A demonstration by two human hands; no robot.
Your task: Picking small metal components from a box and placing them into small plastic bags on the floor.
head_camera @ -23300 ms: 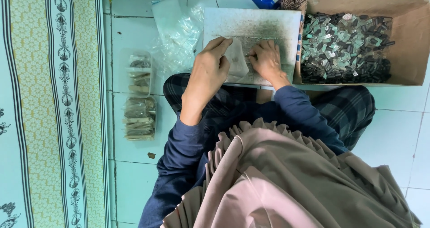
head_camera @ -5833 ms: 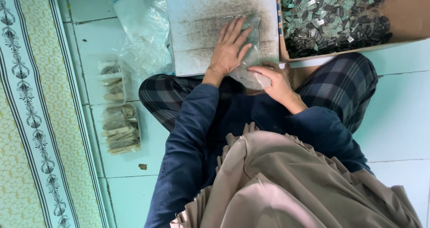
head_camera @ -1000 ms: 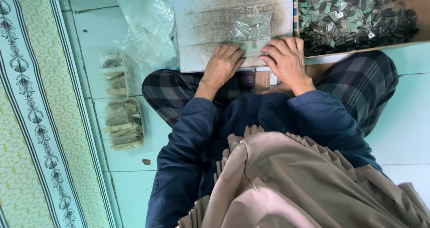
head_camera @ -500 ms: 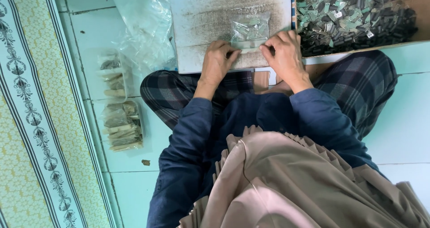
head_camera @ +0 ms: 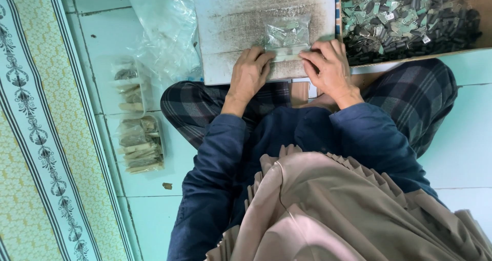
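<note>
The board (head_camera: pixel 230 30) is left bare on its left half and along its far edge, so room is offered there. To the right, passage is blocked by the box (head_camera: pixel 476 15) wall, which touches the board's edge. To the left, loose plastic (head_camera: pixel 164 30) is heaped against the board. Farther left, filled bags (head_camera: pixel 138 143) are laid on the floor (head_camera: pixel 461 138), with bare tile between them and the knee.
</note>
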